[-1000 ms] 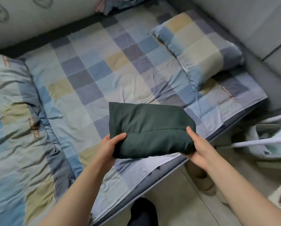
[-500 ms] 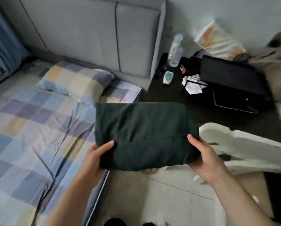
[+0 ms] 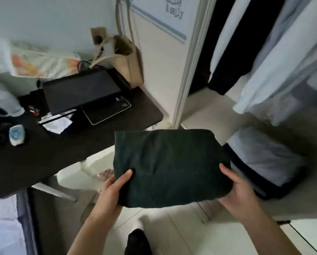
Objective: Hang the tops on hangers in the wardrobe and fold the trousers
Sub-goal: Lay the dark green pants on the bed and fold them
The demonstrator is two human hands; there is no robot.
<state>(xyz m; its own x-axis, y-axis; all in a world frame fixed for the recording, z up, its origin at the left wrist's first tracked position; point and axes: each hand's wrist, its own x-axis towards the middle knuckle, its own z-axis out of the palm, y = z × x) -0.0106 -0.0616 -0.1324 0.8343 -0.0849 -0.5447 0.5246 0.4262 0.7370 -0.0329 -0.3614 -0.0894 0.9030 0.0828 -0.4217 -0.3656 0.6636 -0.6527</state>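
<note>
Head view: folded dark green trousers (image 3: 169, 167) held level before the open wardrobe (image 3: 227, 52), my left hand (image 3: 115, 188) and right hand (image 3: 240, 188) gripping either end; folding judged finished, stowing inside due next.

One head-worn wide-angle view looks forward and steeply down from close above the floor (image 3: 181, 234), with a dark desk (image 3: 49, 155) at left and the open wardrobe (image 3: 233, 52) at upper right.
</note>
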